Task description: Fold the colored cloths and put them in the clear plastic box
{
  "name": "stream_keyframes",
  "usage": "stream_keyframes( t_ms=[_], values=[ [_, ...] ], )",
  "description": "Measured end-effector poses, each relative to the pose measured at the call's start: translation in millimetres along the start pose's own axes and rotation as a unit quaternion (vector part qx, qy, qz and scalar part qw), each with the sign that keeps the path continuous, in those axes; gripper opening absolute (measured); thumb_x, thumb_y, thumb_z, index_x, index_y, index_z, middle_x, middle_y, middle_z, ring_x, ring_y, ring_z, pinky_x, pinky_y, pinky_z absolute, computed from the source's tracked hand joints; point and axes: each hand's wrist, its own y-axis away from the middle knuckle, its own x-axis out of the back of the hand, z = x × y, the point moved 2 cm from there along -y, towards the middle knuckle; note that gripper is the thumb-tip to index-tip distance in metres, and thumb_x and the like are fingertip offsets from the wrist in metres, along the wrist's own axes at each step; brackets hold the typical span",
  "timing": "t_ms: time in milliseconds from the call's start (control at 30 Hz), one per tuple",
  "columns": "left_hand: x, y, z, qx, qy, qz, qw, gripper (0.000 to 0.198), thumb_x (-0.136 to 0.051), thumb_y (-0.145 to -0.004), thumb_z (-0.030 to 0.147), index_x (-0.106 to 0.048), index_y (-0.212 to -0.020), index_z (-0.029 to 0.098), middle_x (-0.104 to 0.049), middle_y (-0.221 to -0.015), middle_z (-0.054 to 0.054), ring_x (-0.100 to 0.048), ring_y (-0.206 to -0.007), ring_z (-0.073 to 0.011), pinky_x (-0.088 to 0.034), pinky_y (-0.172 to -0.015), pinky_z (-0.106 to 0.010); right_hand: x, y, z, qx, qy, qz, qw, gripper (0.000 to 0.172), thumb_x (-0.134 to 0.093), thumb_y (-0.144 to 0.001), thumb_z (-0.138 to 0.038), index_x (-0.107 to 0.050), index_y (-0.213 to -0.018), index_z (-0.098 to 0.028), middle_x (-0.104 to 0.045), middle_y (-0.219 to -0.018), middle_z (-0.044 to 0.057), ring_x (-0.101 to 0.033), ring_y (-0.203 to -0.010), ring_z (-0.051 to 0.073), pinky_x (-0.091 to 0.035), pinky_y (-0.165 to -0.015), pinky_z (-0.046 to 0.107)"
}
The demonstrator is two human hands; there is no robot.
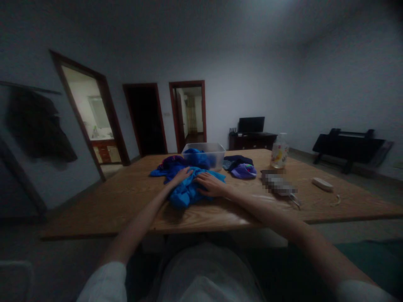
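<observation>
1. Some dark-blue clothing [171, 165] lies leftmost on the table [119, 205].
2. The left hand [184, 173] rests on bright-blue cloth [185, 192], before the clear bin [218, 147]; its grip cannot be told.
3. The right hand [210, 184] lies across it, grip equally unclear.
4. Arranging this cloth seems underway; the next move likely calls for even handling.

The cloth [184, 197] is bright blue; it lies crumpled on the table [94, 218], with many wrinkles and a bunched near end.

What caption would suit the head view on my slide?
Left hand and right hand touch a bright blue cloth on a wooden table, a clear box beyond.
</observation>
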Motion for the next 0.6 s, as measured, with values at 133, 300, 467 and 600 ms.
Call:
stream_keyframes(
  t_ms=[133,300,467,600],
  values=[
    [2.9,12.8,-2.5,0.02,-0.177,0.003,0.984,0.038,-0.044,-0.104,0.047,-0.066,-0.12,0.019,-0.074,-0.107,-0.013,-0.07,-0.1,-0.0274,-0.05,-0.088,-0.033,-5.8,5.3,23.6,-0.018,-0.014,-0.037,0.999,0.04,-0.065,-0.095,-0.031,-0.063,-0.131,-0.014,-0.065,-0.122,0.016,-0.06,-0.113,0.028,-0.047,-0.102,0.043],
    [18.2,18.3,-1.2,0.005,-0.226,0.014,0.974,0.046,-0.042,-0.104,0.058,-0.069,-0.116,0.022,-0.076,-0.103,-0.013,-0.07,-0.1,-0.0279,-0.049,-0.084,-0.031,-2.1,14.0,51.9,-0.072,-0.004,-0.062,0.995,0.037,-0.068,-0.087,-0.024,-0.067,-0.123,-0.015,-0.068,-0.11,0.013,-0.062,-0.103,0.027,-0.047,-0.096,0.04],
    [17.9,20.3,2.6,-0.017,-0.236,0.0,0.972,0.044,-0.043,-0.105,0.055,-0.07,-0.116,0.023,-0.076,-0.103,-0.013,-0.071,-0.098,-0.0285,-0.048,-0.082,-0.031,3.2,17.4,61.4,-0.088,0.034,-0.067,0.993,0.035,-0.065,-0.086,-0.02,-0.069,-0.12,-0.015,-0.067,-0.111,0.013,-0.06,-0.105,0.027,-0.045,-0.1,0.042],
    [24.9,21.5,2.2,-0.016,-0.238,0.004,0.971,0.042,-0.045,-0.105,0.053,-0.07,-0.118,0.022,-0.076,-0.105,-0.014,-0.071,-0.098,-0.0295,-0.048,-0.084,-0.032,9.0,32.0,84.2,-0.122,0.028,-0.043,0.991,0.059,-0.07,-0.079,-0.019,-0.062,-0.137,-0.016,-0.06,-0.129,0.015,-0.057,-0.117,0.03,-0.045,-0.104,0.044]
  ],
)
